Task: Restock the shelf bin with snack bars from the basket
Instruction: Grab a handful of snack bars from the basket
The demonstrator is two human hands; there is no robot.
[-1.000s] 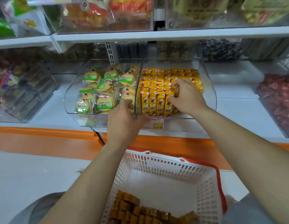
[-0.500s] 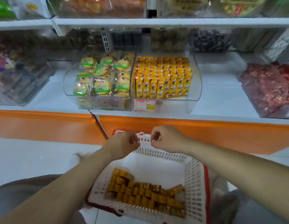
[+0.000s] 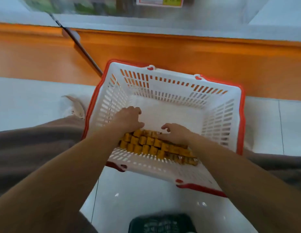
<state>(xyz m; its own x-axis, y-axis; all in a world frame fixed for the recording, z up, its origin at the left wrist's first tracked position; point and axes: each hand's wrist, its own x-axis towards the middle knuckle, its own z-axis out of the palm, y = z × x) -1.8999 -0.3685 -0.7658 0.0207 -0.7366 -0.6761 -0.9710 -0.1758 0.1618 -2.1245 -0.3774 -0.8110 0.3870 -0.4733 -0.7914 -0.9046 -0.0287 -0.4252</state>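
Note:
The white basket with a red rim sits on the floor below the shelf. Several orange-wrapped snack bars lie packed in rows along its near side. My left hand reaches down at the far left end of the rows, its fingers loosely bent over the bars. Over the right part of the rows, my right hand lies palm down, its fingers bent and touching the bars. No bar is lifted. The shelf bin is out of view, apart from a blurred strip at the top edge.
An orange shelf base runs across behind the basket, with a price tag above it. My knees in brown trousers flank the basket. A pale shoe is at the left and a dark object at the bottom.
My view has tipped down from the shelf bin to the basket. Both hands left the bin, passed the basket's far rim and now sit on the bars inside.

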